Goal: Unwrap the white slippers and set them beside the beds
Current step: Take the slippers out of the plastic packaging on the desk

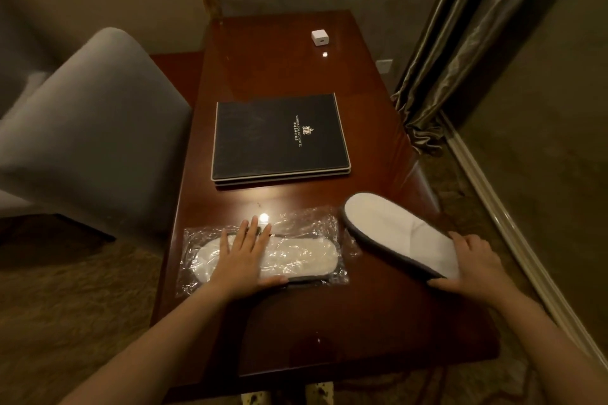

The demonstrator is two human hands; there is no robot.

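Under the left hand [245, 260], crinkled plastic wrap [306, 223] blurs a slipper [302, 256].

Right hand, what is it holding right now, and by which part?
The right hand grips the unwrapped white slipper at its near end, thumb under the grey sole edge, fingers on top.

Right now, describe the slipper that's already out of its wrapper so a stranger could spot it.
On the dark wooden desk, look near the front right edge, past the black folder. The bare slipper lies at an angle under the right hand; unlike the wrapped slipper, no plastic covers it.
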